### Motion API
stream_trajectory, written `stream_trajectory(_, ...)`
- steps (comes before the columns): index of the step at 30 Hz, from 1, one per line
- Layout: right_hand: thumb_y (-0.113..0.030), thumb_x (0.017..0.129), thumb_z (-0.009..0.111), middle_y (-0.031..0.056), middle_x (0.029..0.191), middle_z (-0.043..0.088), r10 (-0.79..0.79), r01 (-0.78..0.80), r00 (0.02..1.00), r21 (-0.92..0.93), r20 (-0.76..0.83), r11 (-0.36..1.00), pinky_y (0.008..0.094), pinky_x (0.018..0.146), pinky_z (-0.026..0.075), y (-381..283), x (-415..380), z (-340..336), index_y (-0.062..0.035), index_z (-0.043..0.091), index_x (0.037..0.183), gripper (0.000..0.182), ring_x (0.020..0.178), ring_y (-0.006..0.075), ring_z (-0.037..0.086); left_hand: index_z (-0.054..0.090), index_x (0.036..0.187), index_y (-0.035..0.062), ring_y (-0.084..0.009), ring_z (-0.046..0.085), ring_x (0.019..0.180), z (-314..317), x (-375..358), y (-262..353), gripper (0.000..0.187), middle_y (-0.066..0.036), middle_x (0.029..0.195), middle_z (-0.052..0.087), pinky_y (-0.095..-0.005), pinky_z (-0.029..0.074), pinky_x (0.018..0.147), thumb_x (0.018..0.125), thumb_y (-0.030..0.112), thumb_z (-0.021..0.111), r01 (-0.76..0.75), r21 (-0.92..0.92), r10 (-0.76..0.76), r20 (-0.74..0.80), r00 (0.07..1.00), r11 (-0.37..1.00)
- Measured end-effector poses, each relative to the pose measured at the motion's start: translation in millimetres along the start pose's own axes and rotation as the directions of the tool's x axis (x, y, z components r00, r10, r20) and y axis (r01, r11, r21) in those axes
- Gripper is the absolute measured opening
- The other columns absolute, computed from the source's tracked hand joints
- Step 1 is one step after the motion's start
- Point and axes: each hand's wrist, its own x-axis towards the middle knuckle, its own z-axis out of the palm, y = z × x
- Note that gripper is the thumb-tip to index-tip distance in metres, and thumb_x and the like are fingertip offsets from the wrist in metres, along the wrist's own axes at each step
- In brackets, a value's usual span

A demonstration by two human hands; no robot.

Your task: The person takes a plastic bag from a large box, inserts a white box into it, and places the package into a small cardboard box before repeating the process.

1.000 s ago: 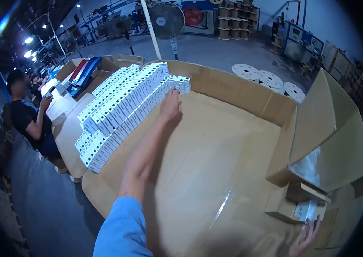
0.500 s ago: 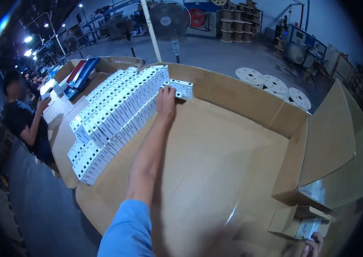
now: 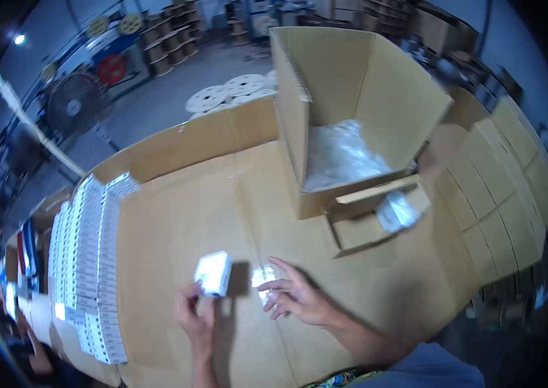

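Observation:
A small white box (image 3: pixel 212 273) is pinched in my left hand (image 3: pixel 193 310), raised a little over the cardboard surface and tilted. My right hand (image 3: pixel 296 299) is to its right with fingers spread and nothing in them, above a shiny patch (image 3: pixel 263 281) on the surface that looks like glare on clear tape. Rows of stacked white boxes (image 3: pixel 83 252) stand along the left side. At the right, an open small brown carton (image 3: pixel 358 240) has a plastic-wrapped white item (image 3: pixel 397 212) inside.
A tall open cardboard box (image 3: pixel 338 77) with clear plastic bags (image 3: pixel 345 155) in it stands at the back right. Flat brown cartons (image 3: pixel 497 194) are piled on the right. A low cardboard wall (image 3: pixel 203 139) borders the back. Another person's arm (image 3: pixel 31 343) shows at lower left.
The view has swung right. My left hand has come away from the stacked boxes and now holds a white box in front of me. My right hand has left the small carton.

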Motion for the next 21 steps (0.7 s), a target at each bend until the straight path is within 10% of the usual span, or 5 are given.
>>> stream_trajectory(5,-0.013,0.104,0.058,0.0092,0.101,0.066,-0.054,0.052,0.997,-0.028,-0.048,0.998,0.0271,0.06,0.056,28.8,-33.3,-8.3,-0.0176,0.014,0.16,0.071,0.071,0.0113,0.062,0.067,0.096,0.0034,-0.0329,0.066,0.106,41.8,-74.0,72.9,0.027,-0.016,0.114,0.067,-0.0418,0.055,0.09,0.074,0.001,0.082,-0.236,0.204,0.168,0.302,0.938,0.95)
stream_trajectory(11,-0.009,0.103,0.058,0.0076,0.099,0.067,-0.077,0.074,0.969,-0.021,-0.236,0.997,0.0251,0.058,0.054,16.6,-103.1,-68.7,-0.0067,0.05,0.142,0.039,0.069,0.0091,0.061,0.07,0.102,0.0029,-0.0302,0.067,0.103,72.7,-36.3,150.0,0.031,-0.013,0.108,0.068,-0.0381,0.058,0.083,0.074,0.004,0.083,-0.262,-0.014,0.224,0.566,0.793,0.965)
stream_trajectory(15,-0.008,0.099,0.063,0.0082,0.096,0.071,-0.16,0.092,0.883,-0.172,-0.441,0.981,0.0277,0.068,0.056,-8.2,-144.0,-104.9,-0.0035,0.071,0.114,0.017,0.075,0.0141,0.068,0.069,0.099,0.0021,-0.0271,0.07,0.092,129.4,49.6,202.3,0.025,-0.012,0.095,0.07,-0.0354,0.057,0.077,0.076,0.002,0.08,-0.538,-0.127,0.509,0.556,0.657,0.834)
stream_trajectory(18,-0.007,0.091,0.07,0.0127,0.1,0.074,-0.46,0.047,0.823,-0.767,-0.333,0.639,0.0337,0.081,0.057,-30.8,-175.1,-133.8,-0.0044,0.075,0.105,0.015,0.086,0.0227,0.072,0.068,0.097,0.0016,-0.027,0.07,0.089,219.5,120.0,250.8,0.02,-0.013,0.093,0.07,-0.0351,0.055,0.076,0.08,0.004,0.077,-0.657,-0.075,0.578,0.557,0.596,0.75)
stream_trajectory(21,-0.007,0.083,0.075,0.0157,0.103,0.075,-0.487,-0.012,0.776,-0.782,-0.4,0.623,0.0377,0.091,0.054,-41.5,-197.4,-159.5,-0.0068,0.077,0.105,0.022,0.098,0.0284,0.071,0.071,0.101,0.0039,-0.0321,0.07,0.094,340.7,196.7,244.7,0.019,-0.016,0.101,0.072,-0.0398,0.056,0.081,0.083,0.009,0.076,-0.712,-0.094,0.553,0.702,0.448,0.696)
